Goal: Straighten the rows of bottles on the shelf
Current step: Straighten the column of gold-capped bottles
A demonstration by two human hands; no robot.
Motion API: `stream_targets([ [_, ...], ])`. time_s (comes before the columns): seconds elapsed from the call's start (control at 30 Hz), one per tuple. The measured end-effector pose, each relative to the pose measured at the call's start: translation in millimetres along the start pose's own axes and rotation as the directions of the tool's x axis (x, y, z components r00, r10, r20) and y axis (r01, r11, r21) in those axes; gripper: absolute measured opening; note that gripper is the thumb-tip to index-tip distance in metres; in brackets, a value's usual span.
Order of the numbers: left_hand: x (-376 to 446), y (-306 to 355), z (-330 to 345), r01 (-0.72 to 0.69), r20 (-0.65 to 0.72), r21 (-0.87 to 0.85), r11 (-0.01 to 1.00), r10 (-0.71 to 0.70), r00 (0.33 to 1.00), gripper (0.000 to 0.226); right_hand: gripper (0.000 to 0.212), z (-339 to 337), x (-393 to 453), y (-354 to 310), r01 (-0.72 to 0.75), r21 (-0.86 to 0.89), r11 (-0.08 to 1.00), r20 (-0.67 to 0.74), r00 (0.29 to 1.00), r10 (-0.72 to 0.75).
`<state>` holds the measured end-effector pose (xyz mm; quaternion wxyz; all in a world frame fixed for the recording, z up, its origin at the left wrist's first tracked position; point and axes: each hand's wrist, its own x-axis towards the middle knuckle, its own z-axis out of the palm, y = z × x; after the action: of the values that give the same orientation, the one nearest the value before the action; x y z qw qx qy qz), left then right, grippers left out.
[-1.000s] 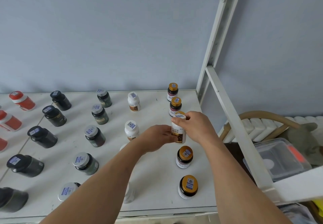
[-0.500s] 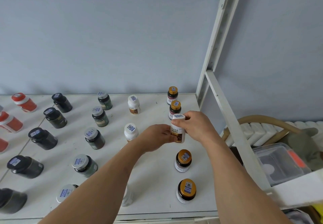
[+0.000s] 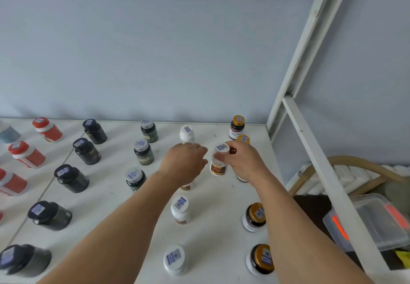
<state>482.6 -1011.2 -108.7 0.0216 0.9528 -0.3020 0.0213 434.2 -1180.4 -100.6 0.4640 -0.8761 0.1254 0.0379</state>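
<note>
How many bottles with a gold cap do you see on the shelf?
4: one at the back, one behind the right hand, two at the front right. A bottle base under the right wrist may be a fifth; its cap is hidden.

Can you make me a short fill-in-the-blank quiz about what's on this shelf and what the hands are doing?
1. The right hand holds a bottle with a ____ cap.
2. The held bottle sits between the white-capped row and the ____-capped row at the shelf's right edge.
3. The bottles farthest left have ____ caps, like this one.
4. The left hand holds ____.

Missing words: white; gold; red; nothing
</note>
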Motion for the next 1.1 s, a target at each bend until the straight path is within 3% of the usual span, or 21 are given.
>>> stream_targets([
  [0.43,20,-88,16,-0.037,0.016,0.011,0.999,0.037,0.999,0.032,0.037,57,52,-31,-0.004,-0.02,1.0,0.005,1.0,0.004],
  [0.87,24,-108,31,-0.006,0.079,0.002,1.0,0.006,0.997,0.034,0.041,90,68,-21,-0.053,-0.028,0.998,0.055,0.997,0.055],
  [1.1,23,-102,21,-0.022,0.044,-0.01,1.0,0.022,0.999,0.033,0.05,89,61,-23,-0.063,-0.011,0.998,0.07,0.996,0.064],
])
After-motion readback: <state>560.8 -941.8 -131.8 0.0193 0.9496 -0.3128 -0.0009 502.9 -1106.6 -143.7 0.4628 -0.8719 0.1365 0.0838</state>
